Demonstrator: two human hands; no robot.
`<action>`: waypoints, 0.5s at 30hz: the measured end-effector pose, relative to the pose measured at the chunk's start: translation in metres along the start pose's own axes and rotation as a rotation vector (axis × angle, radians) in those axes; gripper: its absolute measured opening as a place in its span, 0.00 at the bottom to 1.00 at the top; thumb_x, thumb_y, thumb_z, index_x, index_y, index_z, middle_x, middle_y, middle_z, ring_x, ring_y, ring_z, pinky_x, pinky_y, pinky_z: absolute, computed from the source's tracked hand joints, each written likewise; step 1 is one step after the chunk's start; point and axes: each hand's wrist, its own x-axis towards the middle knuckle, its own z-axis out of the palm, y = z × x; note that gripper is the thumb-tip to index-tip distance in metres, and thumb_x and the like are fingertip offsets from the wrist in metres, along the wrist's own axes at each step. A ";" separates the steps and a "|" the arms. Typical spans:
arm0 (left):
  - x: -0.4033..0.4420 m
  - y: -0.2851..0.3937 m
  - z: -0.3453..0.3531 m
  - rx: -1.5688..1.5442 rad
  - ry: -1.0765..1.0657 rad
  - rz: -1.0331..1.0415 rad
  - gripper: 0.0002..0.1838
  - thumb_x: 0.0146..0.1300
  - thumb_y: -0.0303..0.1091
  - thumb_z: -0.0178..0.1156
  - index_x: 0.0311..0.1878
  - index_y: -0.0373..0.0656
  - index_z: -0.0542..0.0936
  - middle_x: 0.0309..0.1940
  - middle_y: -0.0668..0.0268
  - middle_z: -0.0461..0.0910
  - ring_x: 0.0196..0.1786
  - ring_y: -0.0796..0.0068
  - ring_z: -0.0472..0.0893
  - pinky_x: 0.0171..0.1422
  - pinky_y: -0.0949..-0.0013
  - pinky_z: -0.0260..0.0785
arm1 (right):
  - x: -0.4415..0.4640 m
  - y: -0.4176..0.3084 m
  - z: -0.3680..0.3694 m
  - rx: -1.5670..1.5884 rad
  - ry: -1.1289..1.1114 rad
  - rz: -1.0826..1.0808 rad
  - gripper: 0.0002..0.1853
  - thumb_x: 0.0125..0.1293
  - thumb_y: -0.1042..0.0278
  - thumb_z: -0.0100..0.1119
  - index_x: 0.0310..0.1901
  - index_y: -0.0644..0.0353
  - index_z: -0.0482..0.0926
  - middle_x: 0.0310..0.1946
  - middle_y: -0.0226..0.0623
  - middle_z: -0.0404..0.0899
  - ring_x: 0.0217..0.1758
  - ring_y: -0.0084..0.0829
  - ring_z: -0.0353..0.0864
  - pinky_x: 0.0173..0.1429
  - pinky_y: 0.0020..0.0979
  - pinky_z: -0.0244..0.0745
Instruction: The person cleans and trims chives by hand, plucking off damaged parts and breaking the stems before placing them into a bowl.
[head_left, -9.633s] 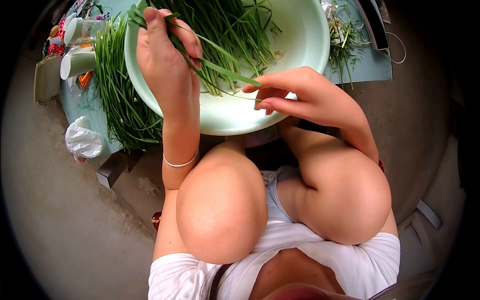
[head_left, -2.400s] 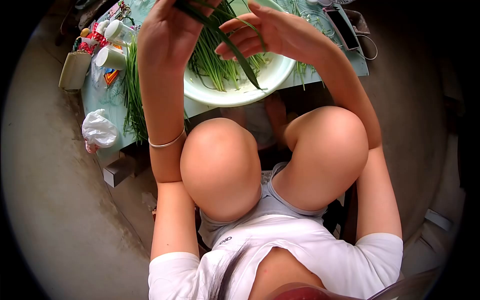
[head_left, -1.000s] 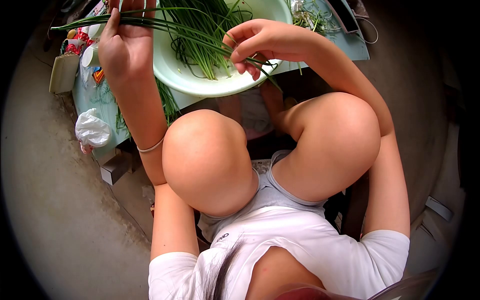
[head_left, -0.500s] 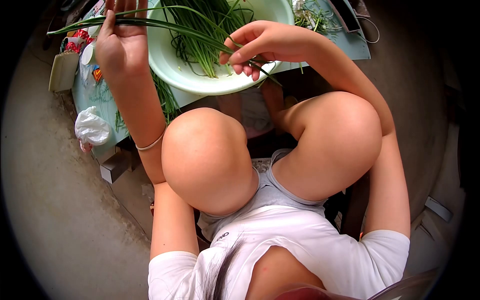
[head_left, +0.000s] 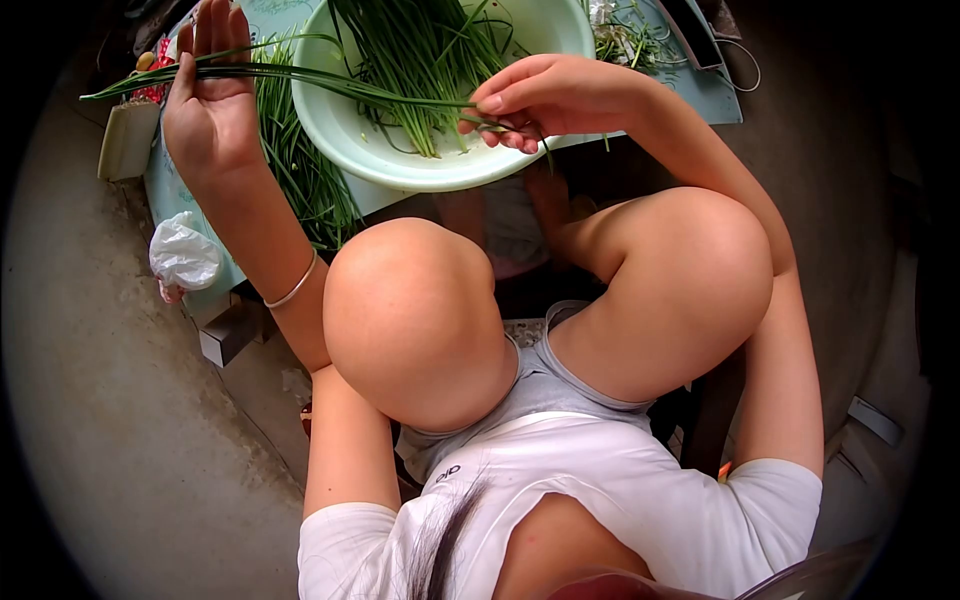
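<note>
A few long garlic chives [head_left: 330, 82] stretch between my two hands over the left side of a pale green basin [head_left: 330, 150]. My left hand [head_left: 212, 110] is palm up with its fingers extended, holding the leaves across the palm at the thumb; their tips stick out to the left. At the other end, my right hand [head_left: 530, 100] pinches the chives between thumb and fingers above the basin's front right rim. A thick bunch of chives [head_left: 420, 80] lies inside the basin. More chives [head_left: 300, 160] are heaped on the table between my left forearm and the basin.
The basin stands on a light blue table [head_left: 690, 95]. Plant trimmings [head_left: 632, 45] lie to its right, near a dark-edged object with a cord. A crumpled white plastic bag [head_left: 185, 252] sits at the table's left edge. My bent knees are close below the basin.
My left hand has moved left and slightly down, uncovering more of the heaped chives. My right hand has shifted slightly right and down, so the held chives span a wider gap.
</note>
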 end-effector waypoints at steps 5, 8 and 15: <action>0.000 0.003 0.000 -0.037 -0.010 -0.023 0.19 0.71 0.26 0.30 0.61 0.26 0.59 0.64 0.41 0.59 0.68 0.47 0.60 0.73 0.49 0.55 | 0.003 0.002 -0.002 -0.077 -0.073 0.037 0.15 0.65 0.70 0.54 0.48 0.72 0.75 0.31 0.33 0.76 0.25 0.16 0.71 0.30 0.17 0.68; -0.001 0.007 -0.004 -0.023 -0.031 -0.028 0.20 0.71 0.26 0.30 0.62 0.26 0.58 0.64 0.43 0.59 0.68 0.48 0.60 0.73 0.50 0.54 | 0.001 0.000 0.001 -0.057 -0.008 0.048 0.13 0.63 0.74 0.55 0.47 0.72 0.75 0.34 0.35 0.78 0.26 0.16 0.72 0.31 0.18 0.68; -0.001 0.005 -0.001 -0.018 -0.042 -0.040 0.20 0.71 0.27 0.30 0.62 0.26 0.57 0.64 0.43 0.60 0.68 0.50 0.61 0.73 0.52 0.54 | 0.005 0.006 -0.007 -0.079 0.053 -0.001 0.10 0.60 0.78 0.55 0.43 0.70 0.77 0.41 0.40 0.80 0.29 0.17 0.73 0.33 0.20 0.69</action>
